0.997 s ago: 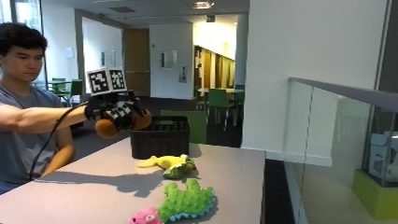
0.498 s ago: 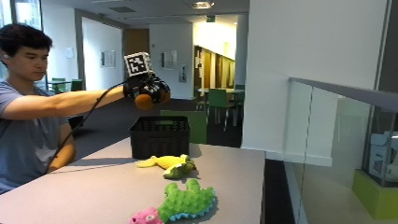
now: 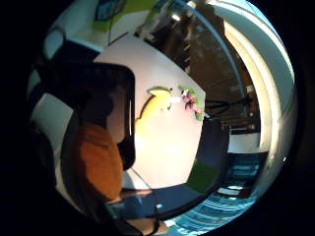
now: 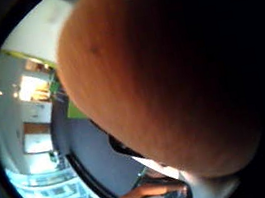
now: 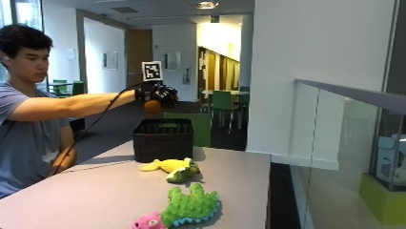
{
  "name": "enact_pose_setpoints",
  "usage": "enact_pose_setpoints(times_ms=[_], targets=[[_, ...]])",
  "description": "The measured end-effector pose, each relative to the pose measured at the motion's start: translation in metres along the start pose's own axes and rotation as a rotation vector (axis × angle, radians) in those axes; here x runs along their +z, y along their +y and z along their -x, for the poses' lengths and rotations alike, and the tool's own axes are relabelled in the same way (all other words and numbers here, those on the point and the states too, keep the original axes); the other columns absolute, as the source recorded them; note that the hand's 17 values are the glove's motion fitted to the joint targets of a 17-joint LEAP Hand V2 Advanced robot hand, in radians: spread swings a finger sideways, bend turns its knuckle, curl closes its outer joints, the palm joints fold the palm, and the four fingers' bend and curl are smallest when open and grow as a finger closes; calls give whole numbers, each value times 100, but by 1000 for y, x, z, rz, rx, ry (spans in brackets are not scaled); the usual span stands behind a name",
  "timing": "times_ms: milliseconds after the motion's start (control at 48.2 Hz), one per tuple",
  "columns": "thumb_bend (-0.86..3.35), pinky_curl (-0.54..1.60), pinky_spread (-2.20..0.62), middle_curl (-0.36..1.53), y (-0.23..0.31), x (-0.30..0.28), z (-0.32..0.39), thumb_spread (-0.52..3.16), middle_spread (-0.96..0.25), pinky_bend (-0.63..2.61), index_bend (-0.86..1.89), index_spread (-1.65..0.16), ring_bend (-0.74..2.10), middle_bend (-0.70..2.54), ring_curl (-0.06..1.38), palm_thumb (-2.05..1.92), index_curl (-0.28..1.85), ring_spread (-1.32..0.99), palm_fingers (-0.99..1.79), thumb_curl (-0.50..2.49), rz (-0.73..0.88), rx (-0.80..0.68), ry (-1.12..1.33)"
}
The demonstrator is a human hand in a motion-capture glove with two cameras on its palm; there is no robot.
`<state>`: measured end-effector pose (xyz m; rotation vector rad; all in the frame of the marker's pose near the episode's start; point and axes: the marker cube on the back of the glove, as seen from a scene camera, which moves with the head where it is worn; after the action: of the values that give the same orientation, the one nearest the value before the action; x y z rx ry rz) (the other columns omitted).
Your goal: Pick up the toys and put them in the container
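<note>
Hand, orange toy now above basket

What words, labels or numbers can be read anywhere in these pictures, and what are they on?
None can be read.
Framed pictures on the far wall: too small and blurred to tell if they carry text.
Small sign near the ceiling: too blurred to read.
The black basket, the orange toy in the gloved right hand, and the yellow toy and green toy on the table show no lettering.
</note>
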<state>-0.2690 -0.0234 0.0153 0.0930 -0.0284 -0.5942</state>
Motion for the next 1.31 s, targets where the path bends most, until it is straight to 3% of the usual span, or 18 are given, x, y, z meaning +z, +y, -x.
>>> enact_pose_setpoints(times_ms=[83, 145, 228, 353, 457, 581, 851, 1080, 1101, 1184, 1308], targets=[[-8, 46, -42, 59, 3, 8, -14, 88, -37, 130, -4, -37, 139, 88, 49, 44, -4, -39, 66, 90, 42, -40, 37], [-21, 50, -40, 54, 3, 8, -19, 89, -30, 145, -2, -35, 133, 65, 49, 5, -1, -34, 29, 76, 43, -2, 10], [-13, 49, -33, 51, 1, 5, -28, 92, -25, 143, 8, -34, 125, 58, 45, -6, 1, -30, 12, 67, 39, 148, -18], [-9, 45, -23, 47, 11, 0, -58, 94, -18, 139, 18, -34, 109, 50, 37, -8, 7, -24, -3, 57, 27, 105, -76], [-8, 42, -18, 44, 14, 5, -96, 96, -14, 138, 18, -33, 100, 44, 33, -8, 11, -20, -5, 51, 26, 254, 16], [-7, 40, -14, 43, 32, 9, -150, 97, -11, 135, 17, -33, 94, 40, 30, -6, 15, -17, -5, 45, 25, 181, 2], [-5, 37, -6, 40, 38, 44, -232, 99, -6, 132, 17, -33, 78, 29, 25, -3, 21, -11, -11, 37, 68, 372, 12], [-3, 36, -2, 37, 34, 103, -265, 101, -3, 133, 13, -33, 61, 18, 20, 0, 22, -7, -12, 35, 149, 135, 59], [-2, 36, -2, 37, 33, 108, -266, 101, -3, 133, 13, -32, 60, 18, 20, 0, 22, -7, -13, 35, 154, 147, 59], [-3, 36, -3, 36, 20, 127, -266, 101, -2, 133, 10, -33, 64, 17, 21, 0, 21, -7, -8, 34, 159, 438, 15], [-4, 34, -13, 39, 15, 162, -270, 102, 2, 133, -1, -33, 98, 30, 28, -2, 13, -14, 17, 33, 184, 512, 38]])
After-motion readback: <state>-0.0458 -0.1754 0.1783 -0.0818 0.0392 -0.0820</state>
